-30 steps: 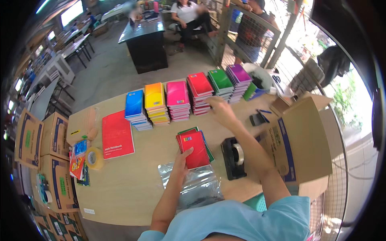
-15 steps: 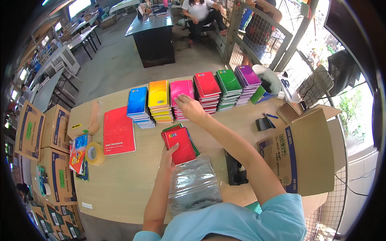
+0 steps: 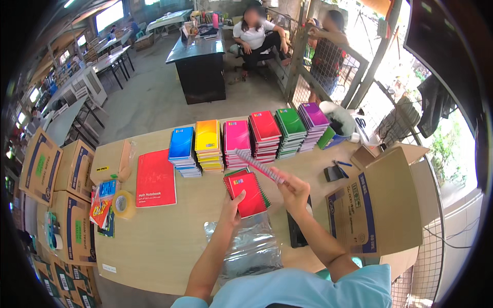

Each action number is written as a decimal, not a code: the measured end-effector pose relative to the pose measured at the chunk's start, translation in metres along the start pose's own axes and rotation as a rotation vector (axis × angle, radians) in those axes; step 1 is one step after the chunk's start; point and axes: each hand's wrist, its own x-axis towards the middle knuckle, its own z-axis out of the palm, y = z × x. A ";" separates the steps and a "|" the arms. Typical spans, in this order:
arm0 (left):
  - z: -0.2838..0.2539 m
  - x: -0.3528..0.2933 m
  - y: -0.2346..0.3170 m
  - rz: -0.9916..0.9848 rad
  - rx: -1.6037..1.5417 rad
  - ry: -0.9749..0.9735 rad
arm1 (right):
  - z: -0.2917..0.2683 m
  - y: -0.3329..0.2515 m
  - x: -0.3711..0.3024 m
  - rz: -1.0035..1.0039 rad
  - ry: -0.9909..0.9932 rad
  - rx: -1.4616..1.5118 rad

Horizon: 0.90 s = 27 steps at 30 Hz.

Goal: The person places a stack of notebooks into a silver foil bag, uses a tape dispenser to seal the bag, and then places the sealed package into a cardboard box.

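Over the table (image 3: 154,246), right-hand fingers (image 3: 290,181) hold a spiral notebook (image 3: 260,166).

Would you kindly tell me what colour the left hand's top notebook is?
Red: the top notebook in the left hand, clearest in the head view.

Notebook covers (image 3: 249,195) look smooth, glossy; the bag (image 3: 249,251) is shiny plastic; the carton (image 3: 387,205) matt cardboard.
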 end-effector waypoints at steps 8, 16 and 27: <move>0.016 -0.007 -0.020 0.052 -0.044 -0.055 | -0.005 0.023 -0.025 0.174 0.155 0.469; 0.001 -0.026 -0.024 -0.054 -0.224 -0.005 | -0.008 0.013 -0.032 -0.299 -0.572 -0.460; -0.004 -0.021 -0.032 -0.080 -0.138 0.112 | -0.124 0.154 0.282 0.218 0.283 -1.181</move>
